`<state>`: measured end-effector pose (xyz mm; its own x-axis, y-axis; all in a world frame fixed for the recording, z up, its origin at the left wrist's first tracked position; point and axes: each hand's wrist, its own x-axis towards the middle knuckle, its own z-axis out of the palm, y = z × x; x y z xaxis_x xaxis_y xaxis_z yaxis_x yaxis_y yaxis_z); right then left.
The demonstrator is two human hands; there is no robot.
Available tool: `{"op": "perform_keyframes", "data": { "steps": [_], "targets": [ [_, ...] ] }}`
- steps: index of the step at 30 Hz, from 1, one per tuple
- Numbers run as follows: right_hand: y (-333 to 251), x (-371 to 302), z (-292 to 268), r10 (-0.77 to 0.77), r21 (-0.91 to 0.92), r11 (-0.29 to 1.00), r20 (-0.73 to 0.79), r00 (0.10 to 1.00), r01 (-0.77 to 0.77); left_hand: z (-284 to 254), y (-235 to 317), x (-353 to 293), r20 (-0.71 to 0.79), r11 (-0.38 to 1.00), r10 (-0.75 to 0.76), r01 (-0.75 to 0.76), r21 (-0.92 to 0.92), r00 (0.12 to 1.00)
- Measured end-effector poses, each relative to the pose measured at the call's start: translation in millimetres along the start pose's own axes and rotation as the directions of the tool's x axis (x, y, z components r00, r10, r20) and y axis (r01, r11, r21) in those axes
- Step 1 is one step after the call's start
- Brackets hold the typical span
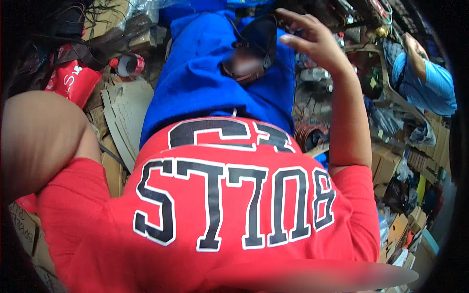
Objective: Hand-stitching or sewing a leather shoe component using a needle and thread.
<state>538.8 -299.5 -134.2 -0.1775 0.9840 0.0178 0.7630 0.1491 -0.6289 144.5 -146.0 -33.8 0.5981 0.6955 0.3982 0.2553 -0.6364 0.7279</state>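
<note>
Left arm | black item: curved, partly blurred | right hand near

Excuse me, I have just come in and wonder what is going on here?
A person in a red shirt has their right hand open, fingers beside a dark object in front of their blue trousers; whether they touch it is unclear. The left hand is out of view. Cardboard and plastic bottles lie around, and someone in light blue is at the right.
</note>
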Motion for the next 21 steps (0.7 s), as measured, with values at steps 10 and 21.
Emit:
{"op": "perform_keyframes", "data": {
  "steps": [10, 21],
  "targets": [
    [7, 43, 5, 0.182, -0.138, 0.980, 0.302, 0.936, -0.147, 195, 63, -40, 0.424, 0.957, 0.020, -0.140, 0.253, 0.905],
    [3, -38, 38, 0.531, 0.325, 0.796, 0.034, 0.847, -0.512, 226, 10, -34, 0.558, 0.733, 0.204, -0.503, 0.458, 0.805]
  ]
}}
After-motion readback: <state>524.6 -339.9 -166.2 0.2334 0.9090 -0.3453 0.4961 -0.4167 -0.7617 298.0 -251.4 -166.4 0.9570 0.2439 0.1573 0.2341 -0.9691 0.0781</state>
